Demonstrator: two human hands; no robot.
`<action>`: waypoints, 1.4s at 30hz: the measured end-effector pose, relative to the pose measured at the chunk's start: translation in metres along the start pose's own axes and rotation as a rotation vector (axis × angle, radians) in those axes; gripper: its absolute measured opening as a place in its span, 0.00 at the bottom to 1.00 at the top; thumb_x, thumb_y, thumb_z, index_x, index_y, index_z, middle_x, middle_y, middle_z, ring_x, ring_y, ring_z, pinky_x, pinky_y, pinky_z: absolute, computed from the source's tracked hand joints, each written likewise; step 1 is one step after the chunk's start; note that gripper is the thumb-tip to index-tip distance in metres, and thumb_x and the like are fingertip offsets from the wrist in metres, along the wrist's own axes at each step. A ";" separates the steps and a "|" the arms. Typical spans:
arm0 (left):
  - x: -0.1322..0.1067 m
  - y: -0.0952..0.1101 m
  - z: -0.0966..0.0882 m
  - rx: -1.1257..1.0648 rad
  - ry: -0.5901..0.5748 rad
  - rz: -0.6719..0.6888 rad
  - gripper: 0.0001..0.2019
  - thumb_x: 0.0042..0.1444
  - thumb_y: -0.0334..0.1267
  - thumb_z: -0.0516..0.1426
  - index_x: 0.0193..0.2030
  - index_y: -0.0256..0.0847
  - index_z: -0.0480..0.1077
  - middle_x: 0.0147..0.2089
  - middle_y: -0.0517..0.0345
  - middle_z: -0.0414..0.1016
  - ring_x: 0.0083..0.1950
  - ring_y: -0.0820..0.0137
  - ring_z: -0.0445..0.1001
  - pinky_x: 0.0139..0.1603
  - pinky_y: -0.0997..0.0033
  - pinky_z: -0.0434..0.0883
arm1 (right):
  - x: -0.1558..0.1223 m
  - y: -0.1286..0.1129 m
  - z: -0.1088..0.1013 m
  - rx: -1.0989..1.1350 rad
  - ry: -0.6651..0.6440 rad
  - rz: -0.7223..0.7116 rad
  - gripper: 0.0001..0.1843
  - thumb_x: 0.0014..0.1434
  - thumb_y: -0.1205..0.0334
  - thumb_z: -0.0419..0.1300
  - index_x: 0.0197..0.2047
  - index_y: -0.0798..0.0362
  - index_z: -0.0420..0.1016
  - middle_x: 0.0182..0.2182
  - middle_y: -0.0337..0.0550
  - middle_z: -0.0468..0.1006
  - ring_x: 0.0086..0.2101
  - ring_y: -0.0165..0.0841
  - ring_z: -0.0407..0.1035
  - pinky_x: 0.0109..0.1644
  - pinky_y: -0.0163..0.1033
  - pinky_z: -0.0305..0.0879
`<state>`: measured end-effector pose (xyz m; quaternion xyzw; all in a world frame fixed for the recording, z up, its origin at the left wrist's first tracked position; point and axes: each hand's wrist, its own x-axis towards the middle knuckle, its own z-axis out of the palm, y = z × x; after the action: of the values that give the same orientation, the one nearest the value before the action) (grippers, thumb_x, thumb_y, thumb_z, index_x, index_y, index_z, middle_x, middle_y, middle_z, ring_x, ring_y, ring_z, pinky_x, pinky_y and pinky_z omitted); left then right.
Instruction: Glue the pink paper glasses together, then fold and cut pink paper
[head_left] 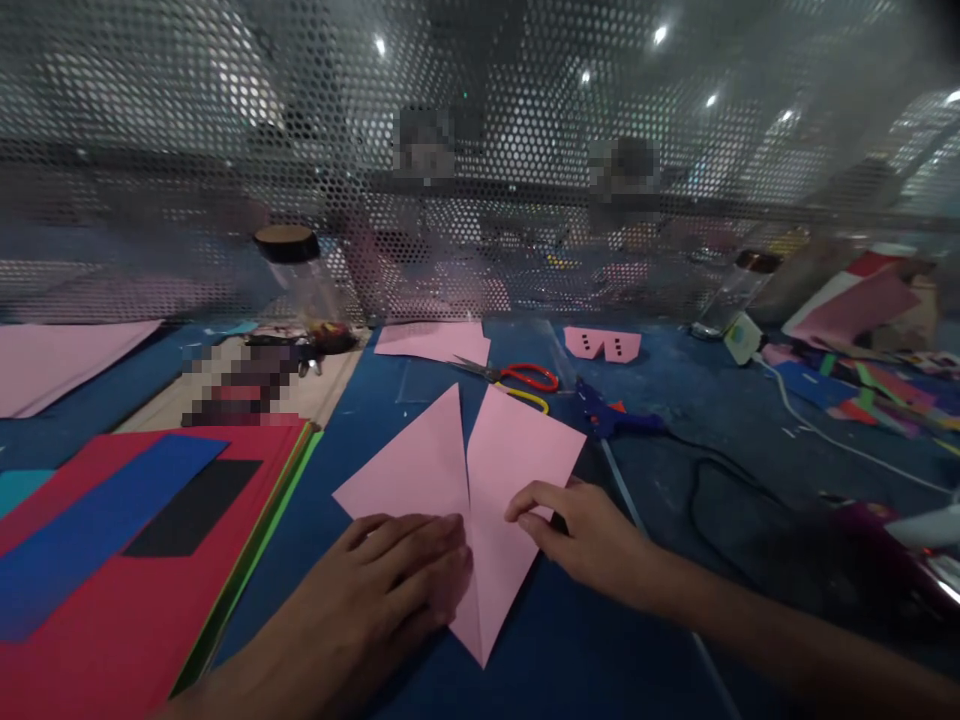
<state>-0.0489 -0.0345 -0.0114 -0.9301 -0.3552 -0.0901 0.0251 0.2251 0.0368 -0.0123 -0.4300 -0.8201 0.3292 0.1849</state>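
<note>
A folded sheet of pink paper point(517, 440) lies in front of me, two pointed flaps meeting along a centre crease that tapers to a tip near me. My left hand point(405, 575) rests flat across its lower left flap, fingers stretched towards the crease. On the right flap, my right hand point(581, 530) has its thumb and index finger drawn together at the paper, near its right edge; its other fingers are partly hidden. Just beyond the sheet lie scissors point(495, 375) with red and yellow handles, and a blue glue gun point(615, 412).
At left, red sheets point(187, 610) carry blue strip point(112, 540) and black piece point(191, 510). Behind are pink sheets point(431, 340), a pink cutout point(602, 344), two jars point(300, 285) and a perforated metal screen point(517, 230). Colourful scraps point(862, 390) and a cord point(697, 500) lie right.
</note>
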 end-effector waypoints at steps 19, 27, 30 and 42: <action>-0.003 0.002 0.008 0.001 0.016 -0.070 0.25 0.69 0.41 0.56 0.71 0.47 0.60 0.68 0.56 0.70 0.63 0.60 0.69 0.58 0.59 0.66 | 0.002 -0.004 -0.002 -0.068 -0.020 -0.002 0.15 0.61 0.71 0.55 0.42 0.44 0.81 0.27 0.33 0.78 0.24 0.27 0.65 0.36 0.36 0.55; -0.003 0.002 0.006 -0.008 -0.004 -0.103 0.25 0.68 0.43 0.57 0.71 0.47 0.61 0.67 0.58 0.71 0.62 0.61 0.70 0.59 0.60 0.65 | 0.001 -0.005 -0.002 -0.059 -0.020 -0.021 0.16 0.61 0.71 0.55 0.41 0.44 0.82 0.29 0.34 0.79 0.25 0.27 0.65 0.36 0.35 0.56; -0.002 0.003 0.005 -0.019 -0.013 -0.114 0.26 0.68 0.44 0.56 0.71 0.48 0.61 0.66 0.58 0.72 0.61 0.61 0.71 0.59 0.61 0.66 | 0.001 -0.005 -0.002 -0.054 -0.015 -0.022 0.16 0.60 0.72 0.55 0.40 0.45 0.82 0.30 0.34 0.79 0.26 0.27 0.65 0.36 0.35 0.57; -0.003 0.002 0.007 -0.019 -0.007 -0.107 0.26 0.67 0.44 0.58 0.70 0.48 0.61 0.67 0.59 0.71 0.61 0.61 0.70 0.58 0.60 0.65 | -0.002 -0.006 -0.004 -0.060 -0.043 -0.034 0.16 0.62 0.71 0.54 0.43 0.46 0.82 0.31 0.36 0.80 0.26 0.28 0.68 0.33 0.35 0.57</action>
<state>-0.0485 -0.0367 -0.0186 -0.9102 -0.4038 -0.0917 0.0101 0.2247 0.0342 -0.0050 -0.4143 -0.8405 0.3103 0.1598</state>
